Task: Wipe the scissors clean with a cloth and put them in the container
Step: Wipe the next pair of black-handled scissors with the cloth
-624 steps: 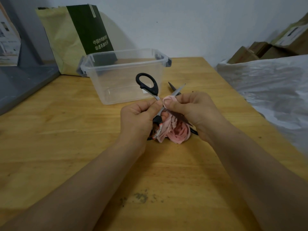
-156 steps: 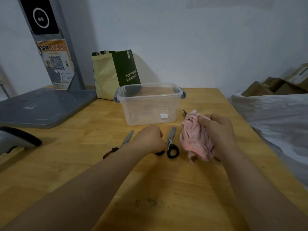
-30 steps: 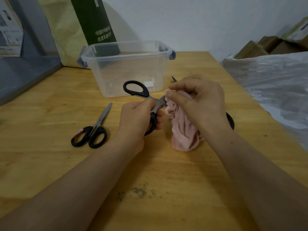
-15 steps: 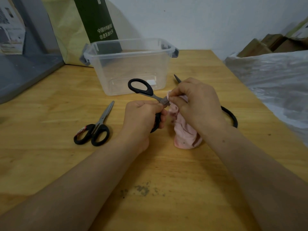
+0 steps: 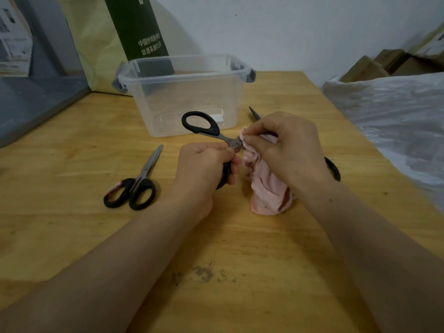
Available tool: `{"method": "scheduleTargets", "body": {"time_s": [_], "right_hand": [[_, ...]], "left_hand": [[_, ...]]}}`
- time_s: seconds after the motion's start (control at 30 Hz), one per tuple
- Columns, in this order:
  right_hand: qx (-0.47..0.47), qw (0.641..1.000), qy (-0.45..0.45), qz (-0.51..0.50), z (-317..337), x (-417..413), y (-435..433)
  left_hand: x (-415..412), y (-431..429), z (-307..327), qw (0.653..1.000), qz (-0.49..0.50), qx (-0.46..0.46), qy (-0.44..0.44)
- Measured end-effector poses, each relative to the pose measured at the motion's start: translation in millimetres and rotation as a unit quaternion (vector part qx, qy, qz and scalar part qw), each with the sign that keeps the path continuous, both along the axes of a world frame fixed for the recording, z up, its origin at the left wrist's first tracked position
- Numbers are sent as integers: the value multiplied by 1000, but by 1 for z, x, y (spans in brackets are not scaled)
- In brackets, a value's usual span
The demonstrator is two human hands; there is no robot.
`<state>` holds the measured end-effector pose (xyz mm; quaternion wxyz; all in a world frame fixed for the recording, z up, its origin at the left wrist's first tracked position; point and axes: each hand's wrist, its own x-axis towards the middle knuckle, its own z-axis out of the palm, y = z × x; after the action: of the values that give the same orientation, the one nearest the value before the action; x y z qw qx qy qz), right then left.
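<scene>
3 scissors (image 5: 223, 138) (image 5: 149, 164) (image 5: 335, 169), 1 pink cloth (image 5: 269, 191), 1 clear container (image 5: 192, 97), 2 hands (image 5: 204, 164) (image 5: 288, 150), 1 paper bag (image 5: 96, 32)

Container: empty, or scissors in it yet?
Empty: the clear container shows only a white label, nothing else inside.

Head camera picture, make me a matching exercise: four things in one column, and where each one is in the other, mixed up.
1 open scissors
2 closed scissors
3 cloth
4 box

a pinched in the right hand
b lying flat on the table, untouched
c handle gripped by the left hand
d standing in front of the green bag

Pairs: 1-c, 2-b, 3-a, 4-d
</scene>
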<state>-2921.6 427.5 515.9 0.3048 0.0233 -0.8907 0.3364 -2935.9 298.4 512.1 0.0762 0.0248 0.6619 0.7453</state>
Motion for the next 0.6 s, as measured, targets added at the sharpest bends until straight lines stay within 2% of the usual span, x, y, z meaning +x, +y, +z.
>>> {"method": "scheduleTargets", "body": {"time_s": [0.07,0.33,0.4,0.5,0.6], "right_hand": [[-23,1000,3,14,1,1,-4],[78,992,-73,68,1,0,-9],[93,989,-101,55,4,1,-4],[39,997,-66,15,7,5,0],[19,999,-36,34,5,4,-7]], "left_hand": [[1,0,0,1000,-10,-5,6],[-3,-2,0,999,3,0,-41],[-4,-2,0,998,9,2,-58],[-4,-2,1,998,6,7,-58],[-2,-1,1,1000,-15,-19,-17]]}}
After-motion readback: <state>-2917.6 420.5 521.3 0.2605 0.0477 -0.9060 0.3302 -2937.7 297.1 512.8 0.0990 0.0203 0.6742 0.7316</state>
